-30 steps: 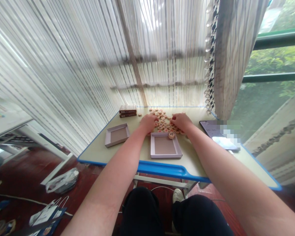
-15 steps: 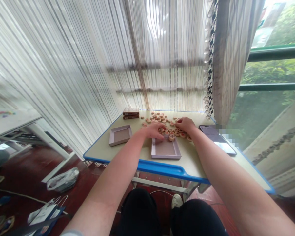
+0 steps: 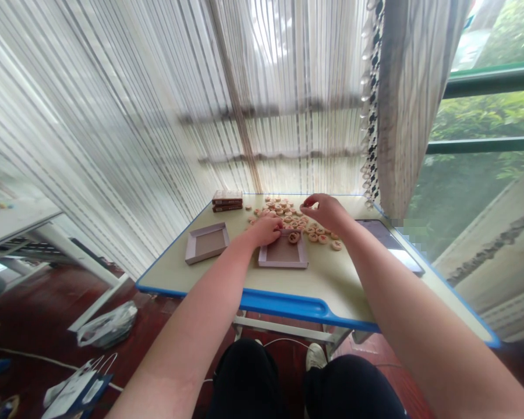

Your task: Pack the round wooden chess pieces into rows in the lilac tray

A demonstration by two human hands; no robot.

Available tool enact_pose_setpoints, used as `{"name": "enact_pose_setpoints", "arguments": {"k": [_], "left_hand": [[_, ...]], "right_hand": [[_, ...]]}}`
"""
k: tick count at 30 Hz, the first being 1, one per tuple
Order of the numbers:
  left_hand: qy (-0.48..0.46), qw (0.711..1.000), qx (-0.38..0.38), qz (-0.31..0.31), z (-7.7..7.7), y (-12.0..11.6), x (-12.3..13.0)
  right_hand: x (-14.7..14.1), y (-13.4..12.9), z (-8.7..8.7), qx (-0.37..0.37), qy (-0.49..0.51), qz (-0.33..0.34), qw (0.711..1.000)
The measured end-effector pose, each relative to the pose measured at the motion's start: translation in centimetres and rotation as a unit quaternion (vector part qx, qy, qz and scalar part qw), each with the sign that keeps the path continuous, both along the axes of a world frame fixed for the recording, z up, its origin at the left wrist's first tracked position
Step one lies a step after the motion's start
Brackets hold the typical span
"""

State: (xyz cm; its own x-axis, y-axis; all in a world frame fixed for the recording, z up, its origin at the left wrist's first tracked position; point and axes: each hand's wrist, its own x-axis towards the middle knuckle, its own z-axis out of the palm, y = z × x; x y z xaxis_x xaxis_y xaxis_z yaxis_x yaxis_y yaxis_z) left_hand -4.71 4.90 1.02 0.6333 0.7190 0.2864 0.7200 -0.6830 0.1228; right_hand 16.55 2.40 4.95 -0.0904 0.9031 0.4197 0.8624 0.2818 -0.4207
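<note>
Round wooden pieces with marks on their faces (image 3: 287,209) lie scattered over the middle of the pale table. My left hand (image 3: 267,229) is at the back left corner of a shallow open box (image 3: 283,264), its fingers pressed together; what they hold, if anything, is too small to tell. One round piece (image 3: 293,237) rests at the box's back edge, tilted. Above the back right of the pieces, my right hand (image 3: 317,208) has thumb and fingertips pinched near a piece, which I cannot make out clearly.
A second shallow box (image 3: 206,243) lies to the left. Two stacked small boxes (image 3: 227,201) stand at the back left. On the right lies a tablet or phone (image 3: 388,244). A blue rim (image 3: 283,302) runs along the table's front, and a striped curtain (image 3: 288,134) hangs behind.
My right hand has moved up and back, left of its former place. My left hand has shifted slightly left, its fingers closer together. The near box has moved a little left and back in view.
</note>
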Motion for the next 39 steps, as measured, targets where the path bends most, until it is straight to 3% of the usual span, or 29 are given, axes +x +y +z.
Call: {"name": "enact_pose_setpoints", "arguments": {"k": [2,6,13,18,24,32,39], "left_hand": [[0.001,1.0,0.017,0.015,-0.1,0.2,0.0],[-0.011,0.999,0.035,0.016,0.0,0.4,-0.2],[0.008,0.999,0.022,0.022,0.6,0.1,-0.3],[-0.026,0.999,0.021,0.028,1.0,-0.6,-0.1],[-0.02,0.999,-0.032,-0.033,1.5,-1.8,-0.1],[-0.015,0.999,-0.023,-0.017,1.1,-1.0,0.0],[-0.04,0.998,-0.035,-0.043,1.4,-1.0,0.1]], "right_hand": [[-1.3,-1.2,0.7,-0.028,-0.035,0.06,0.997],[-2.6,-2.6,0.9,-0.167,-0.094,0.158,0.969],[-2.5,-2.5,0.3,-0.244,-0.143,0.196,0.939],[-2.3,-2.2,0.1,-0.243,-0.171,0.179,0.938],[-2.1,-2.2,0.3,-0.233,-0.169,0.18,0.94],[-3.0,-2.3,-0.1,-0.216,-0.204,0.142,0.944],[-2.9,-2.1,-0.3,-0.198,-0.196,0.134,0.951]]}}
